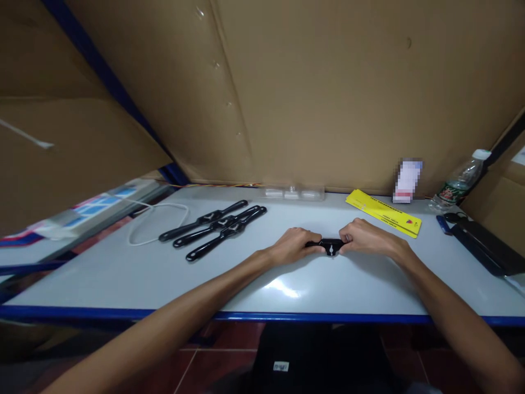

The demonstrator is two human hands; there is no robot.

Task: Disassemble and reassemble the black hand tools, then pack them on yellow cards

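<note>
A black spokeshave [332, 246] is held level just above the table, its middle part facing me. My left hand [296, 244] is closed round its left handle, thumb along the near side. Round the right handle my right hand [361, 238] is closed too, so both handles are mostly hidden by fingers. To the left, three more black spokeshaves [223, 223] lie side by side at a slant on the grey table [135, 284], out of reach of either hand's fingers.
Behind my right hand lie yellow printed cards [385, 214]. A plastic bottle [461, 180], a dark case [488, 249] and a blue object [443, 225] stand or lie at right. Clear plastic packs [293, 192] rest by the cardboard wall [328, 98]; a white cable [153, 207] curls at left.
</note>
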